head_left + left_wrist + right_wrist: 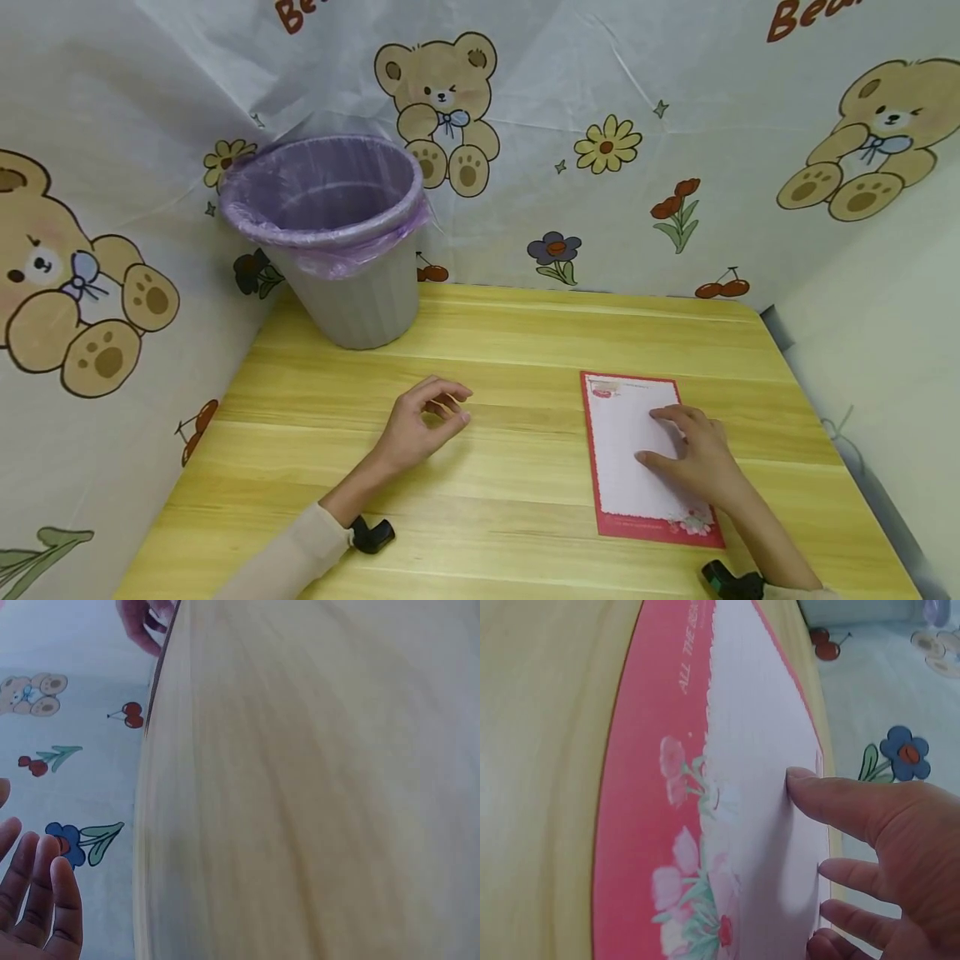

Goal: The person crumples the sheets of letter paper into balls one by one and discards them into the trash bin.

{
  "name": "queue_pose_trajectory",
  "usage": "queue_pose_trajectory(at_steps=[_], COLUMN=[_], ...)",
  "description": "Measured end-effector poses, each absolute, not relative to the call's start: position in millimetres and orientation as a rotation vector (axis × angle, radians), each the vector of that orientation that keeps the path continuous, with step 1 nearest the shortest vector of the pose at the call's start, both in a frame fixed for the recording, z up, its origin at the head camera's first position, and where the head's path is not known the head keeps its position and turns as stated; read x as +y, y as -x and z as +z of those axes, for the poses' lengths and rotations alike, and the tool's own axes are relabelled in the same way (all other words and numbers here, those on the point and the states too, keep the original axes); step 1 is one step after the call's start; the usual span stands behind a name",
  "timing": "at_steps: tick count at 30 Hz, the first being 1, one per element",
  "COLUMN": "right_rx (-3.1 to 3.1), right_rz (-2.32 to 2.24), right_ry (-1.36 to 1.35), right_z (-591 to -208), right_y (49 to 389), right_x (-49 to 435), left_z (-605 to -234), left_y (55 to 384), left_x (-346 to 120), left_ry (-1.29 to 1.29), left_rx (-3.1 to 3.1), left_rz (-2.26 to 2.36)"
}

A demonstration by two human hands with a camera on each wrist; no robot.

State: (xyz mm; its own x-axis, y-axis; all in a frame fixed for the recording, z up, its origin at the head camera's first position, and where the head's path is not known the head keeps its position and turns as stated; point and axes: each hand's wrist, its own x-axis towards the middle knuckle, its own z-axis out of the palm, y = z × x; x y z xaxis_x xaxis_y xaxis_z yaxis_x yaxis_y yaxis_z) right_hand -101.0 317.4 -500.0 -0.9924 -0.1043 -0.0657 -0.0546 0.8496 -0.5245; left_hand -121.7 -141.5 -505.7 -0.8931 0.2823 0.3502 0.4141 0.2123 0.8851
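On the right of the table lies letter paper (626, 458) with a red border, a pale lined middle and printed flowers in a lower corner. Whether it is one sheet or several I cannot tell. My right hand (697, 458) is over its right side, thumb and fingers apart, with fingertips touching its face. In the right wrist view the thumb (840, 802) and fingertips meet the pale part of the paper (765, 735). My left hand (423, 421) hovers over the table left of the paper, fingers loosely bent, holding nothing.
A grey bin (360, 300) lined with a purple bag (337, 254) stands at the back left of the wooden table (517, 333). Behind and to the left hangs a cloth (517, 75) printed with bears and flowers. A white wall (892, 333) bounds the right.
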Motion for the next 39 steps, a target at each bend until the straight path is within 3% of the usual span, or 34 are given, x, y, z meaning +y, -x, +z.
queue_pose_trajectory(at_steps=[25,39], right_rx=[2.867,2.866], right_rz=[-0.836,-0.859], right_ry=[0.247,0.231], right_z=[-501.1,-502.9], right_y=[122.6,123.4], right_x=[177.2,165.3], left_z=[-506.1,-502.7], left_y=[117.5,119.4], left_x=[-129.5,-130.8], left_ry=[0.676,0.696], left_rx=[-2.456,-2.593], left_rz=[-1.819,-1.868])
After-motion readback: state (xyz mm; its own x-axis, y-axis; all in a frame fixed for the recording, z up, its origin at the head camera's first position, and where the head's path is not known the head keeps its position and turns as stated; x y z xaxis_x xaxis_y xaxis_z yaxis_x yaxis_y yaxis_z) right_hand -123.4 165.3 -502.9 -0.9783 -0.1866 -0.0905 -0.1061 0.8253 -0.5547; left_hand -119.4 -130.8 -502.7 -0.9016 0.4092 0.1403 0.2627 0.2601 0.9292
